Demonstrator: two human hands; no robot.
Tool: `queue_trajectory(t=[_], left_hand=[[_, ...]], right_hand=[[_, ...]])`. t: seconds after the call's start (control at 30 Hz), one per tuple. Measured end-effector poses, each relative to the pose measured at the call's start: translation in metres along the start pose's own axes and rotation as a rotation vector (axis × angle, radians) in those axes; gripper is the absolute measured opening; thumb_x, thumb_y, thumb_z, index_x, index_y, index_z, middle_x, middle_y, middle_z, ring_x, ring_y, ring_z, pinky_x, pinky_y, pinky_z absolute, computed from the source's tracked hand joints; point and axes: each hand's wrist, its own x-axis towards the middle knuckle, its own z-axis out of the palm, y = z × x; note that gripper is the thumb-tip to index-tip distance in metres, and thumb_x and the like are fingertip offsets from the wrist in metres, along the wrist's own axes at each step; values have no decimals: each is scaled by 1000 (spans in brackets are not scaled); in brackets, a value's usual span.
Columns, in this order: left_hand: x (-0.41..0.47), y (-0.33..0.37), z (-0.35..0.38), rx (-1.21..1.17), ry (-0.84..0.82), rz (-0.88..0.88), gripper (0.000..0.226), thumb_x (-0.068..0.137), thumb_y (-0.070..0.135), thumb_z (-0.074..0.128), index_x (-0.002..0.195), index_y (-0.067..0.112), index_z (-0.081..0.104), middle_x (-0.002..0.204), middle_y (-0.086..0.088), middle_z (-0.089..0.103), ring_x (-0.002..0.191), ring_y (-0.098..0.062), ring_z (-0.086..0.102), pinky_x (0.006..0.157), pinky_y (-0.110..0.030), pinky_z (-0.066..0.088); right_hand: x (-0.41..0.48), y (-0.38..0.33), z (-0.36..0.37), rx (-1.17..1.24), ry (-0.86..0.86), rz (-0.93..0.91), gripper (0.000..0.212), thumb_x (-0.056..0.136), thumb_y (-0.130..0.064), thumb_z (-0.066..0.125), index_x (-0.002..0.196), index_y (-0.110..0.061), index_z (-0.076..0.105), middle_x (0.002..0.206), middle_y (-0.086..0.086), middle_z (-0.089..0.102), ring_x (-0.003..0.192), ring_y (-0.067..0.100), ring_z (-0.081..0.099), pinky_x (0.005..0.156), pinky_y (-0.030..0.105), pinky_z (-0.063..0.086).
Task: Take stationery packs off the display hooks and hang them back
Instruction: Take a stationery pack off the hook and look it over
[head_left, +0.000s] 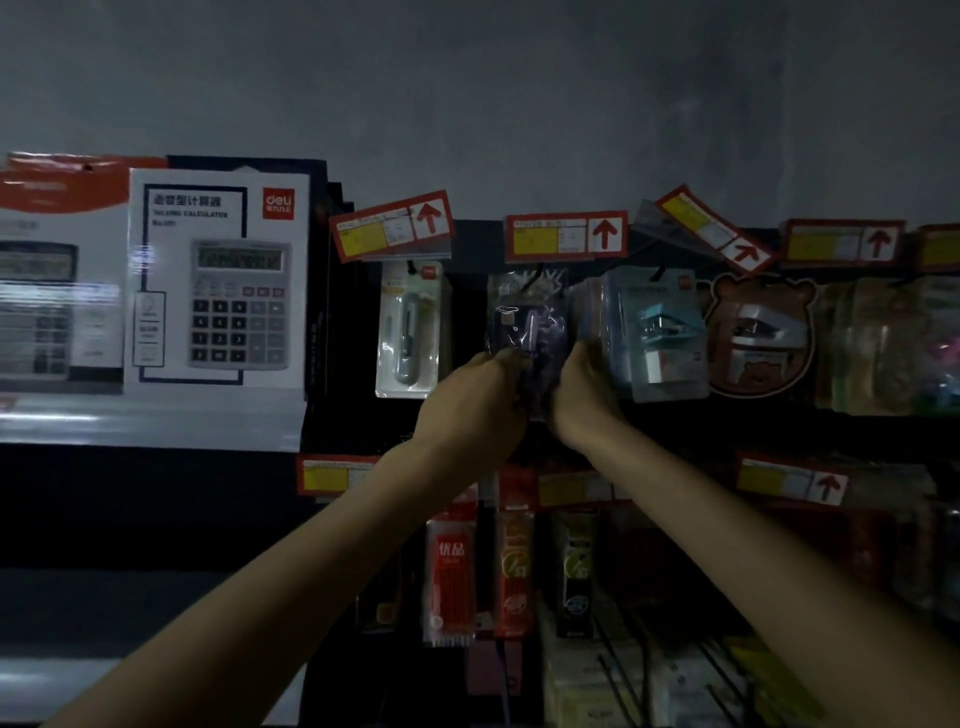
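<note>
The purple pack (529, 317) hangs in the top row of the display, its top edge up by the hook (536, 271) under a red tag (566, 236). The light is too dim to tell whether the hole is actually on the hook. Both hands hold it from below: the left hand (480, 397) has fingers curled round the lower left corner, and the right hand (582, 392) pinches the lower right edge. Gripping this low leaves the top free to flop, so the main risk is probably at the hole. It could miss the hook tip or snag and tear if the pack is pulled at an angle. The stapler pack (660, 332) sits just beside the right hand and seems to overlap the purple one, so a sideways move could drag it off its own hook. The green pack (410, 327) on the left has more room. The shiny wrapper may also slip in the fingers.
</note>
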Motion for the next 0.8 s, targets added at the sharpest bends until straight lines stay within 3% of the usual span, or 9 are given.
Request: queue_trajectory(t=[0.1, 0.13, 0.23, 0.33, 0.43, 0.67, 0.8], left_hand=[[6, 1, -7, 123, 39, 38, 58, 99, 22, 59, 153, 16, 38, 140, -12, 54, 122, -35, 59, 90, -43, 53], [9, 2, -8, 141, 41, 58, 63, 99, 24, 59, 156, 17, 33, 145, -11, 51, 126, -34, 56, 95, -45, 53], [20, 3, -9, 210, 33, 120, 75, 98, 35, 62, 161, 21, 23, 156, -8, 40, 137, -32, 46, 103, -46, 49], [31, 5, -4, 294, 28, 142, 83, 97, 41, 65, 162, 21, 18, 164, -7, 29, 147, -31, 35, 111, -48, 43], [40, 8, 2, 351, 19, 137, 88, 97, 42, 64, 164, 23, 11, 171, -9, 15, 157, -32, 16, 121, -48, 29], [69, 15, 23, 349, -14, 27, 84, 103, 57, 45, 164, 29, -5, 172, -11, -11, 159, -34, -8, 126, -53, 11], [82, 15, 39, 345, -27, -77, 90, 101, 64, 44, 163, 30, -11, 170, -12, -21, 157, -37, -15, 126, -56, 6]], right_hand=[[-15, 8, 0, -64, -74, -174, 82, 103, -5, 48, 163, -12, -8, 171, 14, -1, 156, 32, 12, 123, 41, 26], [-19, 9, -2, -57, -73, -228, 87, 101, -2, 51, 163, -16, -9, 171, 12, -2, 157, 31, 10, 125, 45, 25], [-32, 4, -12, 39, -97, -288, 89, 97, 2, 50, 164, -22, -2, 172, 6, 7, 157, 28, 13, 126, 46, 24], [-42, 2, -22, -3, -104, -310, 83, 97, 7, 46, 164, -19, 5, 171, 3, 8, 157, 24, 10, 125, 34, 16], [-47, 2, -30, -23, -53, -387, 76, 97, 7, 48, 163, -18, 20, 167, 1, 23, 154, 22, 23, 125, 38, 26], [-56, 15, -56, 88, 38, -446, 56, 103, -3, 50, 153, -26, 43, 153, -5, 46, 137, 13, 47, 105, 22, 41], [-55, 27, -67, 89, 37, -458, 50, 105, -5, 48, 150, -27, 47, 148, -5, 52, 133, 9, 48, 92, 6, 34]])
